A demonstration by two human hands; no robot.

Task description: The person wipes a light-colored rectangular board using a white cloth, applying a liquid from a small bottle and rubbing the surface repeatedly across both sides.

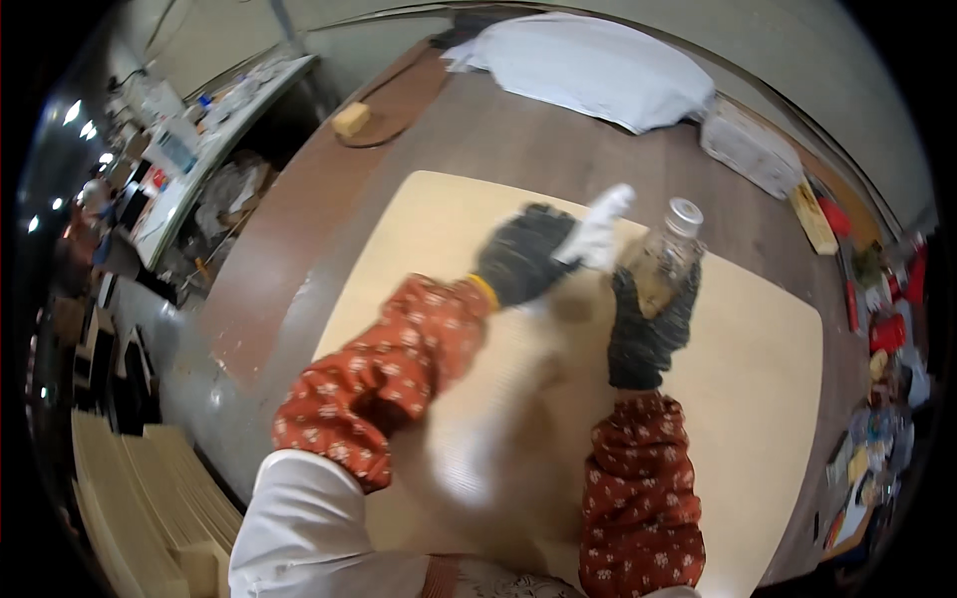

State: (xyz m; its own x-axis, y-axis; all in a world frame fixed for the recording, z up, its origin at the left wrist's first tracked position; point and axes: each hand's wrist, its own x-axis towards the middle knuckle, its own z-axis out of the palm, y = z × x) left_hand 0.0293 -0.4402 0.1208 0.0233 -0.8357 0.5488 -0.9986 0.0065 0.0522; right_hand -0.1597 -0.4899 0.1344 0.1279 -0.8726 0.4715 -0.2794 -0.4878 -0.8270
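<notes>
Head view: right of centre, the right hand [650, 334] is grasping a clear bottle [668, 264], probably light and slippery, best held round its body. At upper centre, over the pale panel [753, 349], the left hand [526, 254] is clutching a soft-looking white cloth [598, 231], its forearm [384, 374] slanting in from lower left.

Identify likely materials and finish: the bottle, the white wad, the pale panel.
Bottle: probably clear plastic, glossy; see-through walls, though glass can't be ruled out.
White wad: likely fabric, matte; soft, crumpled outline, but blurred, so paper is possible.
Pale panel: wood or wood-look laminate, smooth semi-gloss; fine grain lines and a bright glare patch.
</notes>
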